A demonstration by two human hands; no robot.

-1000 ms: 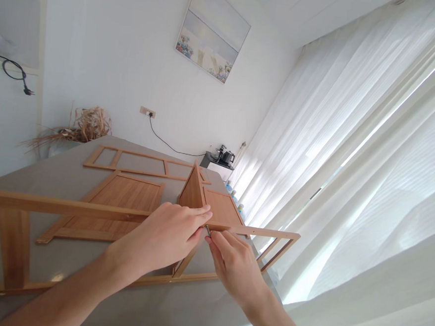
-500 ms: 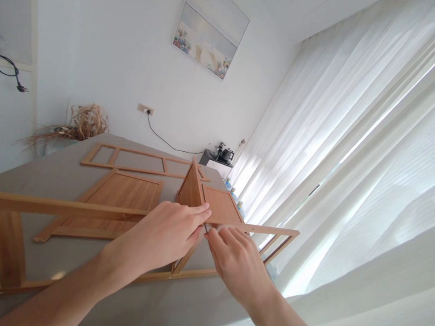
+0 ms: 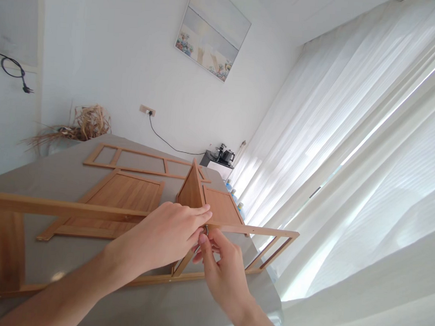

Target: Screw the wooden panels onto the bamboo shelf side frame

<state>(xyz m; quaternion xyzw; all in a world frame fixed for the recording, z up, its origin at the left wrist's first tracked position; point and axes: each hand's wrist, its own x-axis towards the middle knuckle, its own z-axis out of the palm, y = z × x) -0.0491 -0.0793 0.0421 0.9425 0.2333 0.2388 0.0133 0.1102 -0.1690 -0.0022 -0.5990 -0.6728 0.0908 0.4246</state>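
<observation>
A wooden frame (image 3: 69, 208) stands on its long edge across the front of the table. My left hand (image 3: 170, 229) is closed around its upper rail where an upright slatted panel (image 3: 191, 188) meets it, fingertips pressed on the joint. Just to the right, my right hand (image 3: 223, 263) pinches a thin bent metal hex key (image 3: 207, 230) between thumb and fingers. The key's bent end is at the rail by my left fingertips; whether it sits in a screw is hidden. The frame's right end has a crosspiece (image 3: 280, 252).
On the grey table (image 3: 64, 172) lie a slatted wooden panel (image 3: 126, 196), an open ladder-like frame (image 3: 142, 171) and another panel (image 3: 222, 203) behind my hands. Dried stalks (image 3: 93, 122) stand at the far left. A kettle (image 3: 227, 156) and bottles (image 3: 240, 207) are beyond, beside white curtains (image 3: 351, 167).
My right hand has turned and dropped below the rail, its thumb now showing on the hex key. My left hand keeps its place on the joint. The view has shifted slightly.
</observation>
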